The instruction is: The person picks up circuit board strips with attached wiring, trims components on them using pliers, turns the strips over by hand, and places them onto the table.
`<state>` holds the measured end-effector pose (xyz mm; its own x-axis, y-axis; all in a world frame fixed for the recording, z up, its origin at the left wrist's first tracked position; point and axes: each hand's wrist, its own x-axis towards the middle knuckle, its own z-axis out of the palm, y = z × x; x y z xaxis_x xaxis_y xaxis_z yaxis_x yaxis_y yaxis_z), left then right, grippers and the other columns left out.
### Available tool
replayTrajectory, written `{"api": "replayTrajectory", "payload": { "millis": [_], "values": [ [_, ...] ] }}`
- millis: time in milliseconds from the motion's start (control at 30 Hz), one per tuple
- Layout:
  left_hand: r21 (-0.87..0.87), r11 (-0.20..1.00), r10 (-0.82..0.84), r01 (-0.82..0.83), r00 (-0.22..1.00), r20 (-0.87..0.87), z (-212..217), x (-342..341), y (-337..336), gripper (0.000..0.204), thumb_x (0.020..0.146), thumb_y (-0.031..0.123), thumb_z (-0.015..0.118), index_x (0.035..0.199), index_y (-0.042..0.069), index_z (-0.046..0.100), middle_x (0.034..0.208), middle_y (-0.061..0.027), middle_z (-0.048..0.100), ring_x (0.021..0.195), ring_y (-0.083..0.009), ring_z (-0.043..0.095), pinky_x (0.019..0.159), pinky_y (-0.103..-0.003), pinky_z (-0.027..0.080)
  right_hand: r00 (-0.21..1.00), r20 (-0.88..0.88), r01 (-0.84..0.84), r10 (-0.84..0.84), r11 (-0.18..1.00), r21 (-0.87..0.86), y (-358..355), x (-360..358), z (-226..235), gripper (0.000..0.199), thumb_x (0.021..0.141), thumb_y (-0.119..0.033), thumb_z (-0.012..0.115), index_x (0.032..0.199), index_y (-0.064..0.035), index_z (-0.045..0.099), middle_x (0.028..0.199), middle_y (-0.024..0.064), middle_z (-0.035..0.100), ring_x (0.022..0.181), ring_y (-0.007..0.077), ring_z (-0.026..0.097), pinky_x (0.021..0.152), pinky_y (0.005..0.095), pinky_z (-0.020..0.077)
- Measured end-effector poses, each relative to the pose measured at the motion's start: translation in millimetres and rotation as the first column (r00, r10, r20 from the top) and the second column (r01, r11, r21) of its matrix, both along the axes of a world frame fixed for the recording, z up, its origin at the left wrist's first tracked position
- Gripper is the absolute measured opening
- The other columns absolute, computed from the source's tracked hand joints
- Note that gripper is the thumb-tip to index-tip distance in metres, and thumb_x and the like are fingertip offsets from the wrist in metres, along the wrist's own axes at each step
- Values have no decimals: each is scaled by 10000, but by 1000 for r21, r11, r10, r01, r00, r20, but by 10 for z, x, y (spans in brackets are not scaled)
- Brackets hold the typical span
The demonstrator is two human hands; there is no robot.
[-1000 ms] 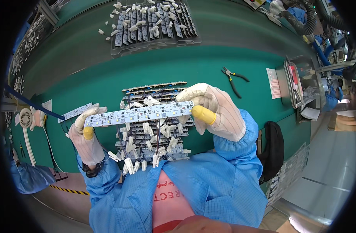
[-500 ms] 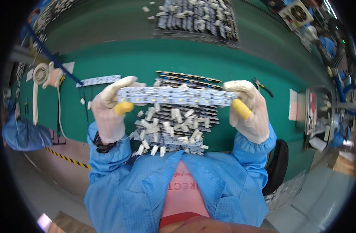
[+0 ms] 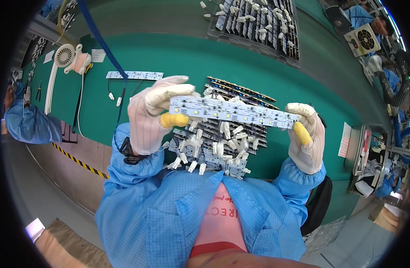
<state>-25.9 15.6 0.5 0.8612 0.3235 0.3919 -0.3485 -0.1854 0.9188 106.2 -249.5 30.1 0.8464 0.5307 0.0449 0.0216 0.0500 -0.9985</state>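
The long white LED strip board [image 3: 234,111], a narrow printed circuit strip dotted with small yellow squares and dark components, is held level above the green work mat [image 3: 178,62], pinched at both ends. The left hand [image 3: 151,118], in a white fabric glove with a yellow fingertip cot, closes on one end with the thumb under the strip and the fingers curled over its top edge. The right hand [image 3: 307,134], gloved the same way, grips the other end between thumb and fingers.

Directly beneath the grip lies a stack of similar dark strip boards with white plug connectors [image 3: 216,140] (their short leads fan out toward the person). Beyond the left hand, another white strip board [image 3: 134,75] lies flat on the mat beside a blue cable [image 3: 100,38].

The board looks light and thin, stiff along its width but likely to bow or twist over its length if held by one end. Its mounted parts seem fragile, so the bare edges and ends are the safer places to hold, as both hands do here.
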Motion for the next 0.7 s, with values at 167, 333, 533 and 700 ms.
{"api": "replayTrajectory", "payload": {
  "millis": [167,333,533,700],
  "values": [
    [-10,998,63,-64,996,-65,6,-5,52,534,746,316,728,1091,-69,594,969,-173,651,891,-201,638,805,-296,508,990,-119,-69,78,994,86,22,-74,108,472,793,-260,701,1111,39,520,941,94,597,830,143,578,733,257,453],
    [-16,978,207,-209,975,-75,-48,62,29,539,769,356,704,1113,-44,595,945,-156,670,860,-180,640,777,-292,505,987,-11,-157,162,971,181,-11,-56,14,381,850,-182,637,1125,50,510,1022,121,595,941,156,564,837,269,437],
    [93,980,195,-177,948,-252,-5,88,62,600,822,510,593,1100,-21,613,942,-152,679,825,-186,662,785,-271,498,993,13,-116,116,991,60,-16,-44,11,354,837,-183,641,1120,8,544,846,60,600,699,67,542,607,194,405],
    [77,985,171,-155,945,-278,-3,74,74,630,842,548,546,1102,-22,611,937,-153,679,815,-203,676,769,-274,520,977,-13,-215,215,977,1,-81,-5,24,381,827,-210,656,1117,10,545,821,57,601,716,69,552,610,193,409]
  ]
}}
